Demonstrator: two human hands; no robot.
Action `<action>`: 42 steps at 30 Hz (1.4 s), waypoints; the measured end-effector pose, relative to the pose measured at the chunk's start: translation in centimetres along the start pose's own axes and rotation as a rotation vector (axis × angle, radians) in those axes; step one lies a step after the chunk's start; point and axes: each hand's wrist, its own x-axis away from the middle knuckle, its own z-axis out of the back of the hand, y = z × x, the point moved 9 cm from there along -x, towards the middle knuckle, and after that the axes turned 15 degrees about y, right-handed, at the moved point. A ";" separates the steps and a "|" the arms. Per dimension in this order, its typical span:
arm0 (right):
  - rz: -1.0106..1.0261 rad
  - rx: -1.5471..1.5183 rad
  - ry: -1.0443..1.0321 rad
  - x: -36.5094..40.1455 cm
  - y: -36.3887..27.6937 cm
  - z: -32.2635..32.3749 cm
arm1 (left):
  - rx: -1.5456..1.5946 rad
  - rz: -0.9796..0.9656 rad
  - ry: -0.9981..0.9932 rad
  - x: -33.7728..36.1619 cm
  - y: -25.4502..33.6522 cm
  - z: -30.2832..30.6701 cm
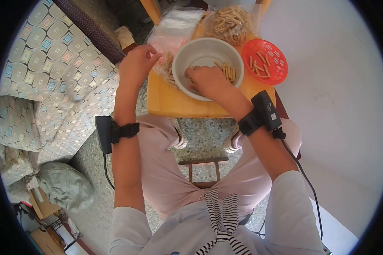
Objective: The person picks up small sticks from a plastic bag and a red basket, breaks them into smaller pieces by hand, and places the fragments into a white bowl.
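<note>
A white bowl [208,47] with several tan stick biscuits [228,71] stands on a small wooden table [174,102]. My right hand [206,80] reaches inside the bowl, fingers curled over sticks at its near side. My left hand [138,61] pinches the mouth of a small clear plastic bag [167,70] that lies beside the bowl's left rim with sticks inside it. Both wrists wear black strapped devices.
A red plastic basket [266,60] with a few sticks sits right of the bowl. A large clear bag of sticks [230,22] and a stack of empty bags [176,23] lie behind. A patterned sofa [51,72] is at left, a white wall at right.
</note>
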 end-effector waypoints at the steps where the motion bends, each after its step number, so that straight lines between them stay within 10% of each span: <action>1: -0.005 0.004 0.009 0.0 -0.1 0.1 | 0.000 0.001 0.000 0.1 -0.2 -0.5; 19: -0.110 0.066 -0.038 -0.9 1.9 1.1 | 0.178 0.040 0.219 -0.4 2.2 1.8; 28: -0.265 -0.476 0.229 -2.5 1.9 7.6 | 0.449 -0.172 -0.095 1.3 8.1 -0.4; 42: -0.142 -0.393 0.477 -2.4 1.3 10.5 | 0.626 -0.273 0.250 1.3 9.6 3.6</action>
